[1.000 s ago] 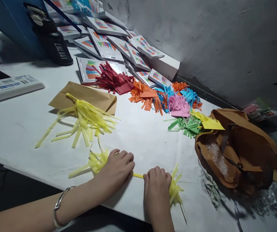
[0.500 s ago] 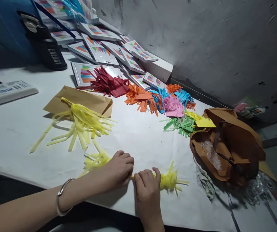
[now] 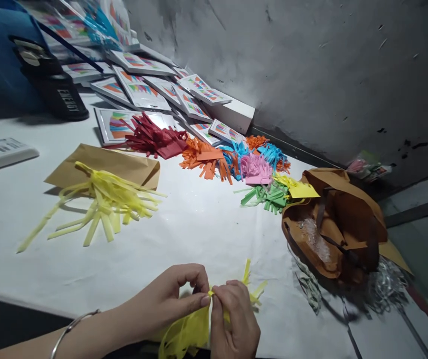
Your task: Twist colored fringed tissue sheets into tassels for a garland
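Note:
Near the table's front edge, my left hand (image 3: 176, 294) and my right hand (image 3: 234, 316) meet over a yellow paper tassel (image 3: 186, 333). Thumb and fingers of each hand pinch its narrow twisted middle. Part of the fringe hangs below my left hand, and more strips stick out beyond my right fingers. A silver bangle circles my left wrist. Farther left, a second yellow tassel (image 3: 112, 187) lies fanned out, partly over a brown paper envelope (image 3: 135, 172).
Red tassels (image 3: 156, 137), orange tassels (image 3: 208, 157), pink tassels (image 3: 256, 167) and green tassels (image 3: 269, 197) line the back. Behind them are printed packs (image 3: 142, 92). A brown bag (image 3: 348, 209) stands open at right, a black bottle (image 3: 55, 85) at back left.
Both hands have come together at the yellow tassel's middle. Its left fringe has moved off the tabletop and now hangs below my left hand. The camera view has shifted slightly.

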`<state>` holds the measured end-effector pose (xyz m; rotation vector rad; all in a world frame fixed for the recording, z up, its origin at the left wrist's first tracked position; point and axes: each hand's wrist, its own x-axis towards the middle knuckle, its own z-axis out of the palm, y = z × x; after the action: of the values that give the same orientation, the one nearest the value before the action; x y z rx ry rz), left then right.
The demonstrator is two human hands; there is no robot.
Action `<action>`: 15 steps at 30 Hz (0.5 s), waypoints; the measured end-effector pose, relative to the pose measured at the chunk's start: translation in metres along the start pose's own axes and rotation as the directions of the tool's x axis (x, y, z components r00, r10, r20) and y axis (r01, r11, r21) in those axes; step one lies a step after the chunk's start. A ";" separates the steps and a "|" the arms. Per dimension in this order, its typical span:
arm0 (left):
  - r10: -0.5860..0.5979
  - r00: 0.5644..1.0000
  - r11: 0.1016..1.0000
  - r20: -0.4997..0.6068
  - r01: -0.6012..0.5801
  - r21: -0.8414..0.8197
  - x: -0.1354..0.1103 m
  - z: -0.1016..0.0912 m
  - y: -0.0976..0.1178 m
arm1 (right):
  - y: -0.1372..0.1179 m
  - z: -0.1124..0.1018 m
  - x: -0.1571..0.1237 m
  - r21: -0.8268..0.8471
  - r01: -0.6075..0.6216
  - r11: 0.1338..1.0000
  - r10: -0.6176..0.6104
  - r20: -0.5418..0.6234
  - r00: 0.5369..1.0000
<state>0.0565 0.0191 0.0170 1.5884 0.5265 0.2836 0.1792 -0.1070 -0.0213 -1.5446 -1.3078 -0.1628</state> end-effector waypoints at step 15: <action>0.057 0.998 0.998 0.020 -0.057 0.034 0.025 0.036 -0.002 | 0.002 -0.014 -0.009 0.156 -0.197 0.968 0.218 -0.129 0.967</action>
<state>0.0949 0.0001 0.0084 1.6402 0.4740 0.3035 0.1844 -0.1232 -0.0225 -1.5078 -1.0143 -0.0463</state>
